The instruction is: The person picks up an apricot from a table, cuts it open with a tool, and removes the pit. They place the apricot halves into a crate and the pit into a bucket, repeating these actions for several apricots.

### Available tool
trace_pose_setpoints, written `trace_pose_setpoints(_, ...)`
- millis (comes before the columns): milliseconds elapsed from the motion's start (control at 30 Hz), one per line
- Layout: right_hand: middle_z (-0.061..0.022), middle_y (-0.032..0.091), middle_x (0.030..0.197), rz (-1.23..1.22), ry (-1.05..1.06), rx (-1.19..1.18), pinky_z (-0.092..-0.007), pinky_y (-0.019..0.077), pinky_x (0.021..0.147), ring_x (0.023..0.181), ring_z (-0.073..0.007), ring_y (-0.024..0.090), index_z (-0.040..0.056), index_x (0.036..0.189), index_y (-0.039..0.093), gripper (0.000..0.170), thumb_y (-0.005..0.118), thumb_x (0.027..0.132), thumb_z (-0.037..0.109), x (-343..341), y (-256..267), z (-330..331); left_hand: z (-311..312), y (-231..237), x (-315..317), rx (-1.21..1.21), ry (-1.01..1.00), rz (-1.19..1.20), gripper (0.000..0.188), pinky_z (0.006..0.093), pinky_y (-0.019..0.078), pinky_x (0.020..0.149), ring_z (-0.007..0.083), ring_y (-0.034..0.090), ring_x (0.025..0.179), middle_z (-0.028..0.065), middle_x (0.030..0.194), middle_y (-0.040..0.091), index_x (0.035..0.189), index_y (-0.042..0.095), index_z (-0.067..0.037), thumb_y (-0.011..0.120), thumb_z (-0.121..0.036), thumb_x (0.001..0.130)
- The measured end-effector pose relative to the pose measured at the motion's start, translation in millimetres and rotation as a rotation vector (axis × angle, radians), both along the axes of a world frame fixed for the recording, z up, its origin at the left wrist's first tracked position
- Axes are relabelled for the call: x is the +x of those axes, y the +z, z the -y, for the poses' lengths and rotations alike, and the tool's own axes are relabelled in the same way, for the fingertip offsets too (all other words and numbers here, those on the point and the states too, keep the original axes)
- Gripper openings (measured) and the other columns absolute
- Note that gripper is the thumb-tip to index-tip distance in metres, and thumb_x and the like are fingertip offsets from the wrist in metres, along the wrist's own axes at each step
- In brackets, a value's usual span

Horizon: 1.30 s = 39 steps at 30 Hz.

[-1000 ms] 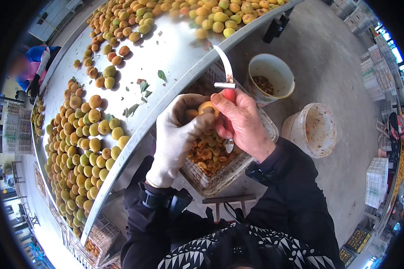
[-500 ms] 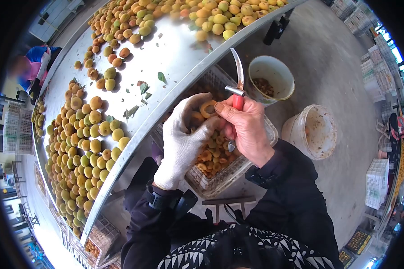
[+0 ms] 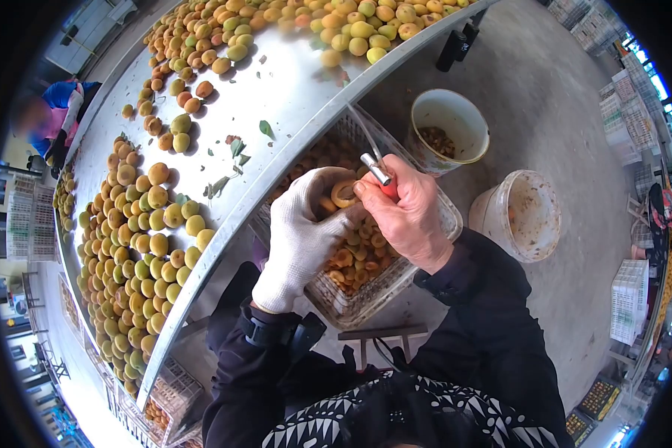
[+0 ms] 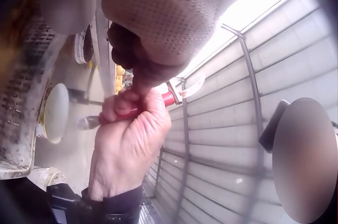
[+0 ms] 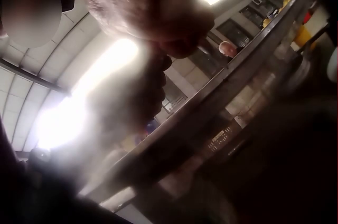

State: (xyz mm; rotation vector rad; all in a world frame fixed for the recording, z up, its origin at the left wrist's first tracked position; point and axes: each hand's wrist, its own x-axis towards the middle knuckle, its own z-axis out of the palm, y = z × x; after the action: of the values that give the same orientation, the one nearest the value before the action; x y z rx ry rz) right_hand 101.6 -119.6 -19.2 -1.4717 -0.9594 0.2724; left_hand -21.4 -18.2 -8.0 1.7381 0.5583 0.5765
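Note:
In the head view, my left hand (image 3: 295,231), in a white knit glove, holds a cut-open apricot (image 3: 344,193) with its hollow side facing up. My bare right hand (image 3: 411,220) grips the red handle of a pitting knife (image 3: 379,170), which has a curved blade beyond a metal crosspiece. The right thumb lies at the apricot's edge. In the left wrist view, the knife's red handle (image 4: 168,98) passes through the right fist, with a metal tip at the other end. Below the hands, a plastic crate (image 3: 351,317) contains many cut apricots (image 3: 358,261).
A metal-edged table (image 3: 235,198) on the left bears heaps of whole apricots (image 3: 127,246) and scattered leaves. Two white buckets (image 3: 467,112) stand on the floor at the right, one with brown scraps inside. A person (image 3: 63,112) stands beyond the table's far edge.
The knife has tipped, its blade swinging from upright to leaning toward the table. The apricot's open hollow shows more plainly than a second ago. Both hands stay close together over the crate.

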Motion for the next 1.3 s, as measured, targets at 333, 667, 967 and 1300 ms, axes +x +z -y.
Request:
trace_pose_setpoints(333,0.0001,0.052,0.059,-0.038,-0.143,-0.128,-0.0250,0.0405,0.052,0.056,-0.0058,0.047,0.0016,0.079,0.060,0.009,0.066,0.083,0.007,33.9,32.5,32.2,0.3,12.5,-3.0,0.153,0.079,-0.074,0.030,0.0286,0.0527,0.076,0.0153,0.066,0.082,0.0078,0.091,0.069,0.099,0.066,-0.002,0.081,-0.013,0.075)
trace_pose_setpoints(667,-0.0274,0.061,0.077,0.429,-0.374,-0.846,-0.0466,0.0469,0.066,0.076,-0.0442,0.061,-0.0024,0.081,0.060,0.013,0.062,0.077,0.010,105.1,18.6,82.6,11.3,16.8,-3.8,-0.021,0.133,-0.030,0.025,0.0246,0.0517,0.072,0.0097,0.064,0.077,0.0058,0.084,0.069,0.096,0.066,-0.001,0.079,-0.012,0.078)
trace_pose_setpoints(967,0.0007,0.058,0.069,-0.308,0.063,-0.314,-0.0231,0.0428,0.061,0.066,-0.0048,0.051,0.0028,0.085,0.066,0.012,0.070,0.083,0.014,41.1,29.8,40.2,9.5,14.9,-0.8,0.130,0.028,-0.101,0.025,0.0295,0.0522,0.077,0.0177,0.067,0.084,0.0091,0.090,0.069,0.096,0.066,-0.002,0.078,-0.011,0.077)
trace_pose_setpoints(1300,-0.0214,0.062,0.076,0.065,0.204,-0.372,-0.0423,0.0475,0.063,0.071,-0.0403,0.062,-0.0013,0.083,0.057,0.028,0.076,0.073,0.016,19.2,9.2,11.5,14.7,-1.3,-2.8,0.419,-0.101,-0.293,0.039,0.0400,0.0512,0.074,0.0328,0.064,0.084,0.0124,0.093,0.064,0.107,0.059,-0.008,0.073,-0.007,0.071)
